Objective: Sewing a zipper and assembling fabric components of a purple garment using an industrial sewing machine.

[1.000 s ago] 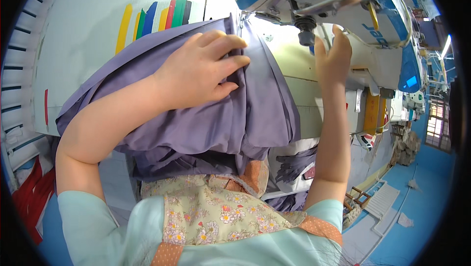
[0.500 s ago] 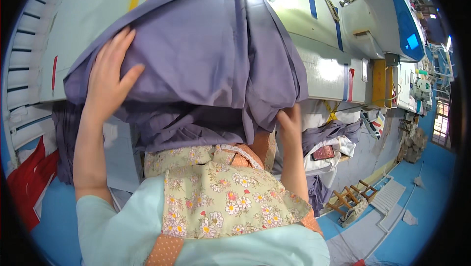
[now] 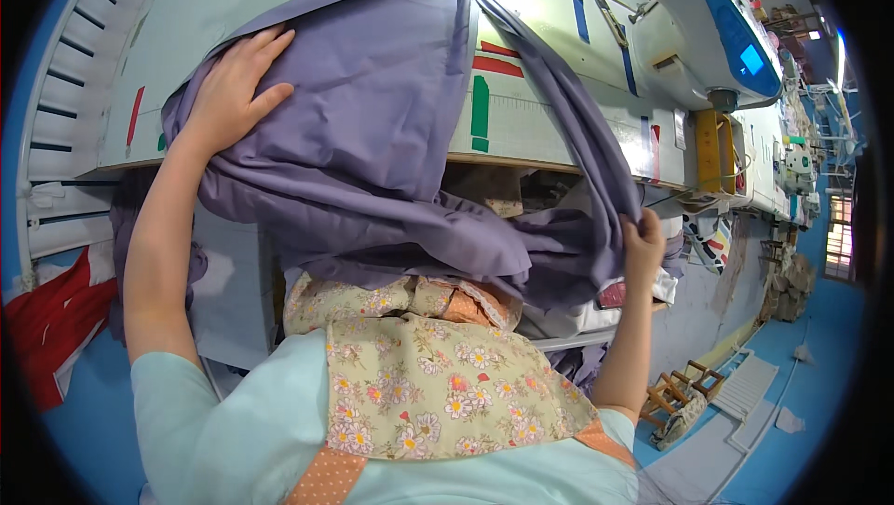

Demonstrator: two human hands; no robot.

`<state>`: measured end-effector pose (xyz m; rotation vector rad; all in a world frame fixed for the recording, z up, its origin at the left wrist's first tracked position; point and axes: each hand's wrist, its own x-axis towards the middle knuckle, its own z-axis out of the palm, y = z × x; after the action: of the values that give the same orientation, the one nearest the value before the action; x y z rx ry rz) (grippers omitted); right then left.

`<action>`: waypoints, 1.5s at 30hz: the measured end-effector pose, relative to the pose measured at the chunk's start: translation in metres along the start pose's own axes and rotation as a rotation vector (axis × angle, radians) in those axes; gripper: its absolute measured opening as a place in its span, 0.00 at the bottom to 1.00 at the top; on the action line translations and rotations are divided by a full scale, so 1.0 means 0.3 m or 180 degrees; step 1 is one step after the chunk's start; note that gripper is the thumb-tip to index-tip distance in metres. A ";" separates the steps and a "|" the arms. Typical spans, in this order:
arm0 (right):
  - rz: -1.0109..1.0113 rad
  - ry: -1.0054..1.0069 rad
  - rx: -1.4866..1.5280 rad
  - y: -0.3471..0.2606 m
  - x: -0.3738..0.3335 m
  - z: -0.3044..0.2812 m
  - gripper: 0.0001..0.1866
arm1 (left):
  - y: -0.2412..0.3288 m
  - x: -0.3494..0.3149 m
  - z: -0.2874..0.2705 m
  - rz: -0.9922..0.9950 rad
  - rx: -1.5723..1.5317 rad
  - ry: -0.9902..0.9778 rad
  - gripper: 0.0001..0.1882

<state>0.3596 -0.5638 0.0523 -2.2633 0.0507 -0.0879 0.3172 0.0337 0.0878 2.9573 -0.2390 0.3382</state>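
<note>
A large piece of purple fabric (image 3: pixel 363 95) lies over the sewing table (image 3: pixel 521 132) and hangs down across its front edge toward my lap. Its far end sits under the needle area of a white and blue sewing machine (image 3: pixel 684 16). My left hand (image 3: pixel 237 90) rests flat on the fabric's left part, fingers apart. At the right, beyond the table's front edge, my right hand (image 3: pixel 643 239) grips the fabric's right-hand fold, which stretches in a narrow band back to the machine. The fingertips of that hand are partly hidden by the cloth.
Coloured tape strips, including a green one (image 3: pixel 480 114), mark the table. A yellow box-like part (image 3: pixel 715 151) stands below the machine head. White slatted rack (image 3: pixel 70 132) and red cloth (image 3: pixel 60 323) are at left. A wooden stool (image 3: pixel 680 393) stands on the floor at right.
My right hand has moved rightward, drawing the fabric's right part away from the rest and uncovering table and tape strips. My left hand has shifted slightly right and up, still flat on the cloth.
</note>
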 end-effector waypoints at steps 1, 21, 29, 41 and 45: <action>-0.0128 0.0188 -0.0204 0.055 0.002 0.044 0.11 | 0.013 0.003 -0.009 -0.0011 -0.0078 -0.0007 0.32; -0.1656 -0.2463 0.0847 -0.539 -0.261 0.486 0.13 | 0.067 -0.021 -0.031 -0.0251 -0.0343 0.0069 0.28; -0.2313 -0.0794 -0.0037 -0.601 -0.047 0.376 0.12 | 0.071 -0.026 -0.043 -0.0167 -0.0295 0.0130 0.27; 0.0343 -0.2098 -0.0022 -0.569 0.074 0.287 0.16 | 0.085 -0.032 -0.055 0.0205 -0.0538 0.0714 0.23; -0.0708 -0.2321 0.0075 -0.515 0.025 0.221 0.10 | 0.293 -0.046 -0.086 0.0832 -0.1838 0.0551 0.16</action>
<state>0.3734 -0.4148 0.1291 -2.1418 -0.5818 0.6127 0.2831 -0.0456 0.1213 2.3169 -0.5911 0.4624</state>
